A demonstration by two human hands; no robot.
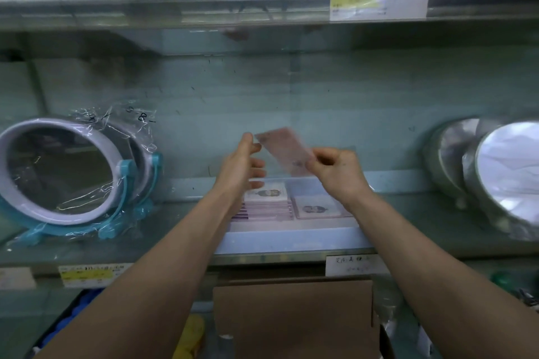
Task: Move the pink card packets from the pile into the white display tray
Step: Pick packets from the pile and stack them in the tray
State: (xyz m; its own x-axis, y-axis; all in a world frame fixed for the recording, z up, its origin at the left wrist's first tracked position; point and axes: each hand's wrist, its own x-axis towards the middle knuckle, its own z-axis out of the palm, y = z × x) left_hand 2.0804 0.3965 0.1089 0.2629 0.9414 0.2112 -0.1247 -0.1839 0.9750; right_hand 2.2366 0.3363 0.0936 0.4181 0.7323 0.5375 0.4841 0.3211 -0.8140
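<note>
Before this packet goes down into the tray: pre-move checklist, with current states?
1. Grip on the thin pink card packet: ok, fingers of the right hand pinch its lower end.
2. Grip of the left hand: cannot tell; its fingers meet the upper corner, blurred.
3. Packet over the white plastic display tray: ok, held in the air above it.
4. Room in tray: ok, bare floor shows; stacked pink packets left, one flat packet right.
5. Clearance from the plastic-wrapped round mirror on blue stand: ok, apart at left.

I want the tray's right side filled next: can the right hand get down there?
Probably yes: the right hand, pinching a packet, hangs over the tray with nothing between; only one flat packet lies on that side.
</note>
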